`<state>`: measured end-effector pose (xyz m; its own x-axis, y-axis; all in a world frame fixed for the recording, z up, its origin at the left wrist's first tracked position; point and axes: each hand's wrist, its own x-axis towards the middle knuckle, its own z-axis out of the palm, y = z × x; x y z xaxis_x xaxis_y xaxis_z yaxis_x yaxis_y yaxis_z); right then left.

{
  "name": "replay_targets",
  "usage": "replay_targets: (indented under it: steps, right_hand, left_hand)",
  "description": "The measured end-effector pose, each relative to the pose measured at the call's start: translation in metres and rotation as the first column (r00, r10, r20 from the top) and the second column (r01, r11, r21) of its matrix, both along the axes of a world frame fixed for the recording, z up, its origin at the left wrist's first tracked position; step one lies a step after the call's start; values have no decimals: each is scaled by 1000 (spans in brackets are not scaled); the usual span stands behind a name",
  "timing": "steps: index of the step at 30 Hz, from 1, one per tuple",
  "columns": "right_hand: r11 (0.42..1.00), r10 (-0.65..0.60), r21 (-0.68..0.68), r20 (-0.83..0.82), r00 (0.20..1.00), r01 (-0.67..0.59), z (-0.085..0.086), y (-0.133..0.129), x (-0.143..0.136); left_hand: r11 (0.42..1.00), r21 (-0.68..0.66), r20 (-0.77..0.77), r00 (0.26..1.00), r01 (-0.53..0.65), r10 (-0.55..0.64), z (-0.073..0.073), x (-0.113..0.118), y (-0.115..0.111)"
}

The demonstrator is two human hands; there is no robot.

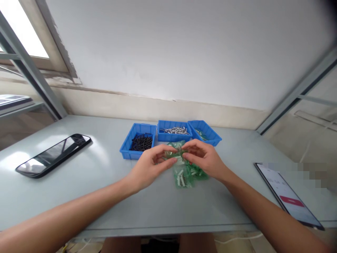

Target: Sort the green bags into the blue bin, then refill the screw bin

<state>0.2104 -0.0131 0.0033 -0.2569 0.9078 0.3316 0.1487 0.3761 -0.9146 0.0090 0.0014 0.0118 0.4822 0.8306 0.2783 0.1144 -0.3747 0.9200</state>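
Both hands meet over small green plastic bags near the middle of the table. My left hand pinches the left side of a green bag between thumb and fingers. My right hand pinches the same bag's upper part from the right. White pieces show through the clear-green plastic. More green bags lie beneath and beside my right hand. Just behind are a blue bin of black screws, a blue bin of silver screws and a blue bin with a green bag inside.
A dark phone lies on the left of the grey table. At the right, a lit phone or tablet lies under my right forearm's outer side. Metal frame posts rise at both sides, and a wall stands behind.
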Motion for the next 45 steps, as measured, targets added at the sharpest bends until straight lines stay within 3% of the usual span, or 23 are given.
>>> replay_targets:
  steps: [11, 21, 28, 34, 38, 45]
  right_hand:
    - [1000, -23, 17, 33, 999, 22, -1, -1, -1]
    - [998, -51, 44, 36, 998, 49, 2, -1, -1]
    - [995, -76, 70, -2, 997, 76, 3, -1, 1]
    - [993, -22, 117, 14, 1000, 20, 4, 0, 4]
    - [996, -36, 79, 36, 999, 33, 6, -1, 5]
    - [993, 110, 55, -71, 991, -107, 6, -2, 3]
  left_hand:
    - [998, 11, 63, 996, -67, 66, 0, 1, -2]
    - [998, 37, 78, 996, -57, 54, -1, 1, 0]
    - [993, 95, 18, 997, -73, 72, -1, 0, 2]
    - [976, 200, -29, 995, -92, 99, -1, -3, 0]
    - [967, 231, -51, 991, -111, 126, 0, -3, 0]
    - [979, 142, 51, 989, -144, 138, -3, -1, 1]
